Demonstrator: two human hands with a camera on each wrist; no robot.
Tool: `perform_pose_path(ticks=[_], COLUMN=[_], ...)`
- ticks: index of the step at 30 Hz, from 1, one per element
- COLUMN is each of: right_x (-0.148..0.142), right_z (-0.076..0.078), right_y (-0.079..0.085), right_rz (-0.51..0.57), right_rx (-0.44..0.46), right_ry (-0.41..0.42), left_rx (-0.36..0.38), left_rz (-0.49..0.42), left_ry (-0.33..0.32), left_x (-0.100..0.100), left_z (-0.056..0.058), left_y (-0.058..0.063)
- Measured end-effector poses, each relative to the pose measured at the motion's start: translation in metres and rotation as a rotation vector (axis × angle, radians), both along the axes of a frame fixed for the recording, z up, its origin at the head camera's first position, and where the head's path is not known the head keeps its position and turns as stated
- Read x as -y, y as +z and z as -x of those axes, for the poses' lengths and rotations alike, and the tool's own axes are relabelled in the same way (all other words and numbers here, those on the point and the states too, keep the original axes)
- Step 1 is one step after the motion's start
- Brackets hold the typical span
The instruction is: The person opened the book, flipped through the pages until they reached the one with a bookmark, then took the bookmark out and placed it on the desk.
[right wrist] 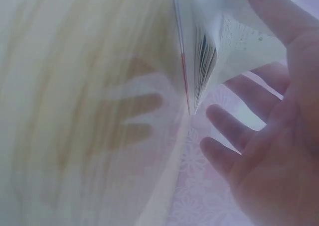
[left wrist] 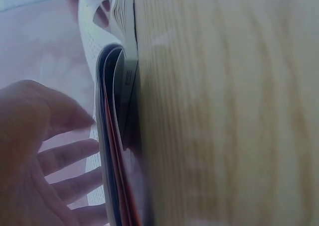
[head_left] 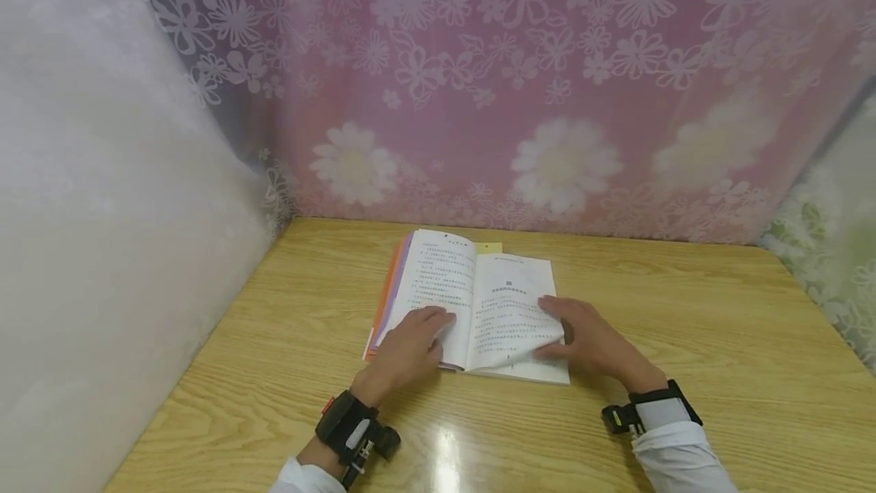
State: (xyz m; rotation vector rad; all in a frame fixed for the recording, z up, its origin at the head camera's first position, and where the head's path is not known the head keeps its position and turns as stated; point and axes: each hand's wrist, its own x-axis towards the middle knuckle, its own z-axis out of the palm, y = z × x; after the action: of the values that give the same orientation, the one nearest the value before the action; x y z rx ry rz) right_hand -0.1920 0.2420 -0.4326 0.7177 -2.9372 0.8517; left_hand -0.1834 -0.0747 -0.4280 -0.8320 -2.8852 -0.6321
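White sleeves [head_left: 684,459] and black wrist straps [head_left: 342,424] sit in front of an open book [head_left: 479,310], which lies face up on a wood-grain table [head_left: 274,341]. Its cream pages carry small dark print; orange and purple layers show along its left edge, and a yellow piece [head_left: 489,247] peeks out behind its top. Beyond the book hangs a pink flowered curtain [head_left: 445,135].

At the book's right side, the lower outer corner of the upper leaf bends up, showing another page beneath. The print is too small to read. The left hand covers part of the left page, the sleeves are cut off below, and the right wrist view is washed out.

The left hand [head_left: 411,345] rests on the book's lower left page, fingers loosely extended, grasping nothing. The right hand [head_left: 591,333] touches the bent corner, thumb and forefinger well apart, not pinching it.
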Motion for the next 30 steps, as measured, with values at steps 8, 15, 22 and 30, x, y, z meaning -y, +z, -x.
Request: perform_pose_path(ticks=[8,15,22,30], right_x=[0.003,0.011,0.022,0.033], right_z=[0.003,0.001,0.001,0.000], right_y=[0.006,0.016,0.027,0.038], right_rz=[0.073,0.127,0.120,0.117], right_rx=[-0.068,-0.106,-0.124,-0.166], right_ry=[-0.003,-0.029,-0.059,-0.082], left_rx=[-0.031,-0.118,-0.136,-0.094], left_rz=[0.065,0.080,0.100,0.135], left_ry=[0.019,0.071,0.148,0.172], left_x=[-0.016,-0.030,-0.039,-0.047], left_z=[-0.004,-0.008,-0.010,-0.010], left_y=[0.001,0.004,0.006,0.005])
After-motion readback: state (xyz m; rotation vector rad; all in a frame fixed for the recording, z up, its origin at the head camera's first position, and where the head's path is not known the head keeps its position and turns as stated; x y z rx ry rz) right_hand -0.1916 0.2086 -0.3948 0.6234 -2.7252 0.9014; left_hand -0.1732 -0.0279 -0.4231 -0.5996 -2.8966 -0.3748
